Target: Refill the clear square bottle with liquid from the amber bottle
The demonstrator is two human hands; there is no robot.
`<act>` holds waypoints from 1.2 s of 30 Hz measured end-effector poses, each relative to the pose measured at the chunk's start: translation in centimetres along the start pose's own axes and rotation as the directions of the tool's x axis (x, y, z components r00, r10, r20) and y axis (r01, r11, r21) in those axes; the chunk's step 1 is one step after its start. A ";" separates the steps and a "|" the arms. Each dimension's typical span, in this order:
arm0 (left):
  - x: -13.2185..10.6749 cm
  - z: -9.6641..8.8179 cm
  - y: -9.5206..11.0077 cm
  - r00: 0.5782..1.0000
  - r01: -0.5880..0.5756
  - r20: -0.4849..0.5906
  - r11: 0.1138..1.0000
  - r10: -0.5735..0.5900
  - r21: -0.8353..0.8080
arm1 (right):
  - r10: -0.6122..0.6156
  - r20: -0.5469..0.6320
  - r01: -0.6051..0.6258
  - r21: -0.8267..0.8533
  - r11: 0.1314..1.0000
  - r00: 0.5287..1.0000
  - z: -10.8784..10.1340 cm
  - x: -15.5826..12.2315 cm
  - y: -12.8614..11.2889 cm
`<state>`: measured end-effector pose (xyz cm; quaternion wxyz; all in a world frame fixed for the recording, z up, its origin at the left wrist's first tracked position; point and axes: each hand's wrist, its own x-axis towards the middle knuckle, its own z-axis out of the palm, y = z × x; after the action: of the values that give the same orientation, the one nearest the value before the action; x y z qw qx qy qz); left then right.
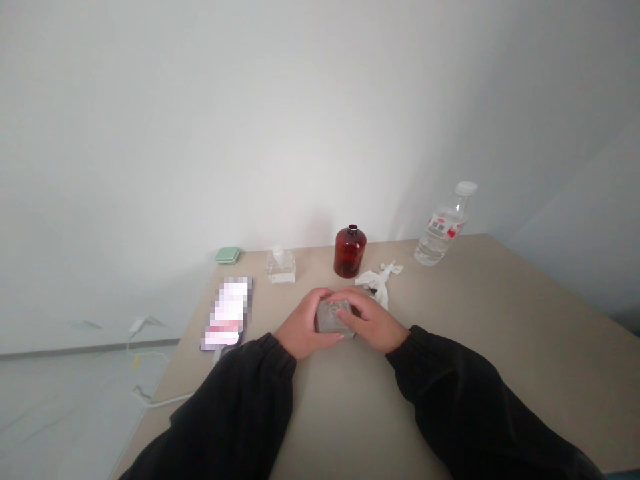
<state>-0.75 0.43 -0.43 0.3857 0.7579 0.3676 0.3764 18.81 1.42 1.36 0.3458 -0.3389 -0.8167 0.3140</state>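
Note:
A square, see-through glass container (329, 317) lies between my two hands near the middle of the table. My left hand (306, 327) wraps its left side, with the thumb along the near edge. Over the right side and top curls my right hand (370, 319), its thumb across the face of the glass. Its underside and far edge are hidden by my fingers. Just beyond my right hand is a crumpled white tissue (377, 283), partly covered by that hand. Behind my hands stands an open-necked, dark red glass bottle (349, 255).
At the back left are a clear square bottle with a white cap (281, 268) and a small green case (228, 255). A phone (227, 313) with a white cable lies by the table's left edge. A water bottle (440, 233) stands at the back right, near the wall.

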 end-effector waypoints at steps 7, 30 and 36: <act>0.0 -0.1 0.2 1.000 0.016 -0.006 1.000 -0.016 0.004 | 0.015 0.004 -0.015 -0.002 1.000 1.000 -0.1 0.0 -0.3; 0.0 0.0 0.4 1.000 0.025 -0.015 0.999 -0.025 -0.022 | -0.013 -0.010 0.012 -0.018 1.000 1.000 -0.1 0.0 -0.1; 0.0 0.0 0.4 0.999 0.033 -0.013 0.999 -0.033 -0.008 | -0.005 -0.002 0.005 -0.018 1.000 1.000 -0.1 0.0 -0.2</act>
<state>-0.66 0.24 -0.05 0.3924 0.7476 0.3812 0.3766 18.86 1.33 1.56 0.3443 -0.3403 -0.8200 0.3053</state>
